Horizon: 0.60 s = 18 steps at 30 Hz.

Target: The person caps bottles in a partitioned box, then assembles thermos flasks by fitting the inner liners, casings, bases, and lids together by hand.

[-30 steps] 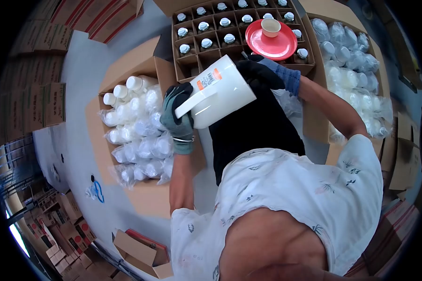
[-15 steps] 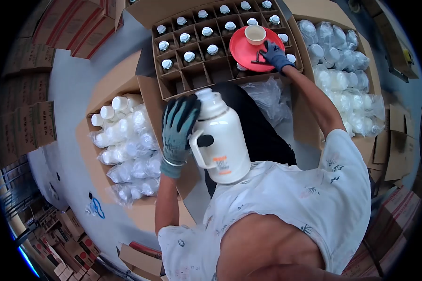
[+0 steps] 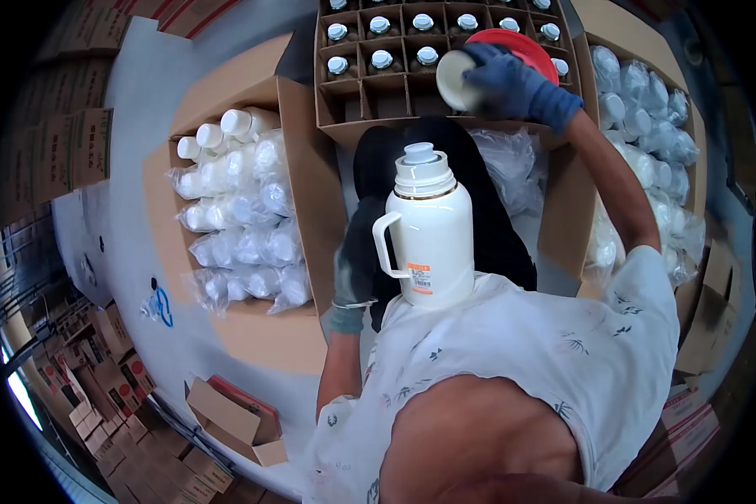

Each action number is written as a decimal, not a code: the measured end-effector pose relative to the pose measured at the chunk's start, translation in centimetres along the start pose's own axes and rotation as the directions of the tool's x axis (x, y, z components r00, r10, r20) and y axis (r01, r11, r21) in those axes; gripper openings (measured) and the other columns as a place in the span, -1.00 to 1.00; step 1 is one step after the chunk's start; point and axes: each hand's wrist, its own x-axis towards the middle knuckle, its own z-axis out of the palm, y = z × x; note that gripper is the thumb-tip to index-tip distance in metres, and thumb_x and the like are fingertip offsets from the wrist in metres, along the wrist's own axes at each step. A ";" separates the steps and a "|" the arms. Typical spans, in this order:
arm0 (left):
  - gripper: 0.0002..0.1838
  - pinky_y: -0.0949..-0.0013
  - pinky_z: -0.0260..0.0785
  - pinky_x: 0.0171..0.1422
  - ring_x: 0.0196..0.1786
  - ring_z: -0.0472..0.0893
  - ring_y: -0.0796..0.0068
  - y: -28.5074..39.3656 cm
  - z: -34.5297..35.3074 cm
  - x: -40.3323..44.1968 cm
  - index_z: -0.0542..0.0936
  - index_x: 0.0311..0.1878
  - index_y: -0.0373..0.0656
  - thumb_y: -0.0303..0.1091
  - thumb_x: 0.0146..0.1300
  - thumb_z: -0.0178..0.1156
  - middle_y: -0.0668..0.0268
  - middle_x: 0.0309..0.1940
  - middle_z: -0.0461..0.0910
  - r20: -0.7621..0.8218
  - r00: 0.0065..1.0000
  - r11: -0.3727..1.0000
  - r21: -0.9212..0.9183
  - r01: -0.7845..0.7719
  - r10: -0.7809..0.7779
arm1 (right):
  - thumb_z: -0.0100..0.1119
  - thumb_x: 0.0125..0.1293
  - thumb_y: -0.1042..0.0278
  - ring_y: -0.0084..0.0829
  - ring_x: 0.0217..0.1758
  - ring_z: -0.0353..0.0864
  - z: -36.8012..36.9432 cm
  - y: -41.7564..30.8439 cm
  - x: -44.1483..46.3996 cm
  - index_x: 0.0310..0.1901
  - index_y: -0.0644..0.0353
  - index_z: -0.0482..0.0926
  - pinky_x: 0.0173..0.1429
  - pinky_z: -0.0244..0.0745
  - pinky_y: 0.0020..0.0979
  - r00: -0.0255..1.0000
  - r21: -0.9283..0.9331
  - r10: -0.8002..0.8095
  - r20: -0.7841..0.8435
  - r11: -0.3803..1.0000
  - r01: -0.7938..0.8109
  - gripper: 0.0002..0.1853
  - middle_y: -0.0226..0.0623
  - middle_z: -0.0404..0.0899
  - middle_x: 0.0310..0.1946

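A white thermos jug (image 3: pixel 435 227) with a handle and an orange label stands upright against the person's lap, its stopper showing on top. My left hand (image 3: pixel 354 265), in a grey-green and black glove, is beside the jug's handle; its fingers are blurred and dark against the trousers. My right hand (image 3: pixel 512 82), in a blue glove, holds a cream cup (image 3: pixel 455 81) tilted at the edge of a red plate (image 3: pixel 525 49). The plate rests over the divided carton (image 3: pixel 412 109) of white-capped bottles.
An open carton (image 3: pixel 298 185) of bagged white bottles stands at the left, and another (image 3: pixel 567 202) at the right. Clear plastic bags (image 3: pixel 511 172) lie below the divided carton. Stacked brown boxes (image 3: pixel 80 151) are at the far left.
The jug was tipped, then came upright onto the lap. My left hand has come off its top and moved down. My right hand has taken the cup and lifted it from the plate's middle.
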 end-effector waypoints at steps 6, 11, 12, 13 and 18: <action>-0.39 0.39 0.30 0.26 0.20 0.46 0.44 1.2 2.0 -0.3 0.31 0.32 -0.30 -0.49 0.19 0.23 0.11 0.30 0.38 0.205 0.977 0.743 0.643 -0.183 0.062 | 0.50 -0.17 0.17 -0.19 0.33 0.29 -5.0 -10.4 0.3 0.20 -0.07 0.42 0.37 0.21 -0.01 0.916 0.210 -0.354 0.188 0.926 0.314 -0.22 -0.19 0.31 0.25; -0.45 0.47 0.37 0.14 0.03 0.50 0.58 -0.9 0.6 -0.3 0.36 0.30 -0.30 -0.57 0.19 0.13 0.23 0.11 0.53 0.287 0.953 0.765 0.591 -0.257 0.099 | 0.36 0.12 0.27 -0.42 0.15 0.49 -5.9 -13.4 0.8 0.27 0.17 0.35 0.26 0.39 -0.31 0.996 0.873 -0.089 -0.029 0.484 0.069 -0.33 -0.25 0.50 0.15; -0.45 0.51 0.40 0.02 -0.09 0.52 0.62 -0.8 1.4 -0.4 0.38 0.29 -0.29 -0.57 0.16 0.12 0.29 -0.04 0.60 0.255 0.963 0.787 0.574 -0.226 0.091 | 0.35 0.12 0.26 -0.42 0.11 0.52 -6.0 -14.2 0.9 0.24 0.19 0.38 0.25 0.40 -0.32 0.998 0.912 -0.062 -0.013 0.409 0.038 -0.37 -0.23 0.53 0.10; -0.43 0.49 0.39 0.06 -0.05 0.52 0.58 -1.5 1.1 -0.4 0.36 0.30 -0.29 -0.57 0.16 0.13 0.25 -0.01 0.58 0.218 0.973 0.822 0.540 -0.182 0.072 | 0.34 0.13 0.25 -0.42 0.07 0.54 -6.3 -15.1 1.1 0.21 0.21 0.41 0.24 0.41 -0.32 0.999 0.944 -0.037 0.003 0.329 0.010 -0.40 -0.21 0.56 0.05; -0.42 0.43 0.34 0.23 0.12 0.50 0.47 -3.0 -0.7 -1.5 0.32 0.33 -0.28 -0.60 0.19 0.12 0.16 0.17 0.49 0.153 0.987 0.862 0.494 -0.116 0.045 | 0.21 0.26 0.24 -0.41 0.09 0.51 -3.1 -16.3 1.5 0.21 0.24 0.39 0.23 0.38 -0.38 0.996 0.925 0.053 0.078 0.369 -0.093 -0.49 -0.16 0.52 0.08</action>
